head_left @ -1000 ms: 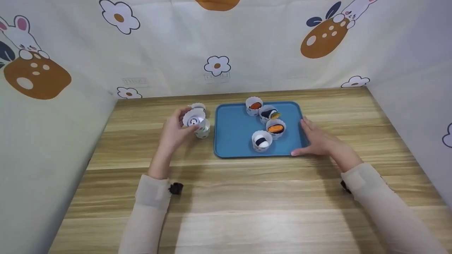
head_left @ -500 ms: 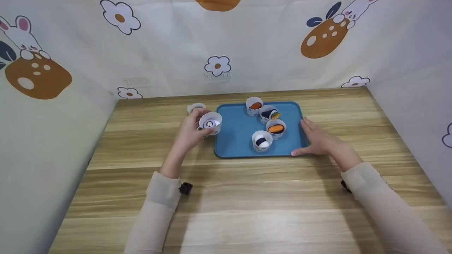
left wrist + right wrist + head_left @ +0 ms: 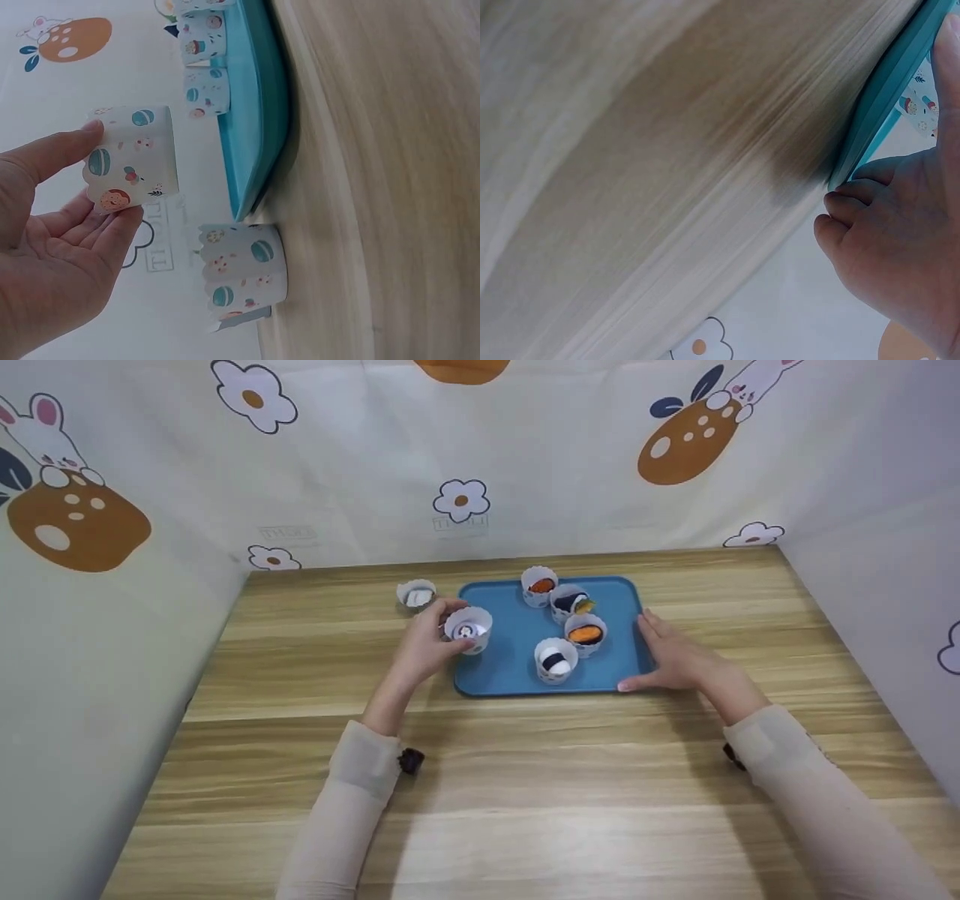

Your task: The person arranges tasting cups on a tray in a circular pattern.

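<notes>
My left hand (image 3: 426, 651) pinches a white paper baking cup (image 3: 481, 639) by its side, thumb and fingers on opposite walls. A small round thing, too small to name, sits inside it. In the left wrist view, this macaron-printed cup (image 3: 135, 157) hangs clear of the table, near the left end of the blue tray (image 3: 499, 671). Several similar cups stand on the tray, holding sushi pieces: a red-topped one (image 3: 541, 585), an orange-topped one (image 3: 586, 634), and a white one with a black band (image 3: 556, 661) among them. My right hand (image 3: 675, 658) touches the tray's right edge with extended fingers and thumb.
Another baking cup (image 3: 417, 595) with a white thing inside stands on the wooden table (image 3: 480, 780), just left of the tray's back corner. A white printed cloth (image 3: 360, 457) rises behind the table, and more pale cloth hangs at both sides.
My left hand has carried its cup rightward, from beside the tray to over its left end. The cup left behind on the table now shows more fully. My right hand stays put.
</notes>
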Available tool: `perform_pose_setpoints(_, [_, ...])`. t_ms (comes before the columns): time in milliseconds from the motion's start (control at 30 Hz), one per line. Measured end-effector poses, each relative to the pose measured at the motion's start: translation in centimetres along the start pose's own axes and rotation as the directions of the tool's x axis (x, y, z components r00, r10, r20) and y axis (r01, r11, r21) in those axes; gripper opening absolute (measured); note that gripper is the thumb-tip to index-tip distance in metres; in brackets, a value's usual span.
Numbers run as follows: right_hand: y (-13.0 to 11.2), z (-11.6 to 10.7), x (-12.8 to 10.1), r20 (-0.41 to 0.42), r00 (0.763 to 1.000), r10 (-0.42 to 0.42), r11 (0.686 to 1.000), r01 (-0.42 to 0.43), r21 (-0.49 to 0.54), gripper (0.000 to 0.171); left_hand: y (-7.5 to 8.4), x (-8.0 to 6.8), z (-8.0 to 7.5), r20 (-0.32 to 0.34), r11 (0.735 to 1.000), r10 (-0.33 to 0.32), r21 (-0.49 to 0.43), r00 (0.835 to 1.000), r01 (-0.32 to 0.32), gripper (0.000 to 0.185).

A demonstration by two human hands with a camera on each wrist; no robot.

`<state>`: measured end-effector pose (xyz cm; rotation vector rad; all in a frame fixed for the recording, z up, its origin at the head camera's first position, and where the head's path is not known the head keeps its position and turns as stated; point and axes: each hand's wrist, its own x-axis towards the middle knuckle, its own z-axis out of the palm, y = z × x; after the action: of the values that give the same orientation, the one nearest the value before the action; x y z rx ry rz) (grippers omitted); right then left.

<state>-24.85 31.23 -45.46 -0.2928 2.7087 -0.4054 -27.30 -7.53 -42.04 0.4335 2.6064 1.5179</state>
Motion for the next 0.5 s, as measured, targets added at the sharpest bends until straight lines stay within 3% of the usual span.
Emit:
perform_pose_setpoints(233, [0.0,0.1,-0.1,-0.009,1.0,-0.027,0.999,0.027,-0.016,0.135,-0.1,0.3,1.2,0.027,0.998,-0.012,0.055,1.0,0.011,0.056])
perform_pose_setpoints(500, [0.0,0.0,0.0,-0.005,1.0,-0.013,1.0,0.013,-0.011,0.135,-0.5,0.9,2.8,0.073,0.998,-0.04,0.044,0.997,0.036,0.056])
